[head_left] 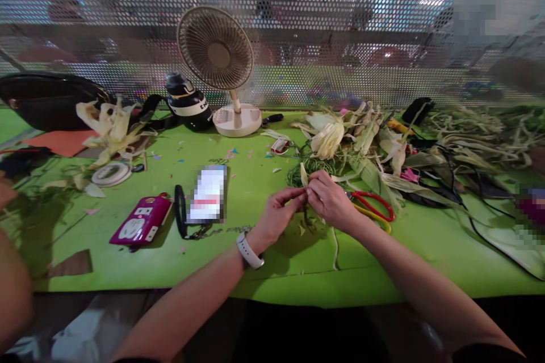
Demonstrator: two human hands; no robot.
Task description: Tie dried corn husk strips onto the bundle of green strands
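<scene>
My left hand [279, 212], with a pale watch band at its wrist, meets my right hand [330, 198] over the green table. Fingertips of both are pinched together on a small piece of corn husk [304, 174], whose pale tip pokes up between them. Most of that piece is hidden by my fingers. Thin dark strands [309, 221] hang just below. Behind the hands lies a tangle of green string [293, 174]. Scissors [377, 204] with red and yellow handles rest beside my right wrist, partly covered by it.
Husk flowers and loose husks [327, 139] heap up at the back right, with a black cable [472, 227] near them. A fan [236, 119], black bottle [189, 105], phone [208, 193], magenta case [140, 221] and tape roll [111, 174] stand or lie leftward. Another person's arm [12, 289] shows at left.
</scene>
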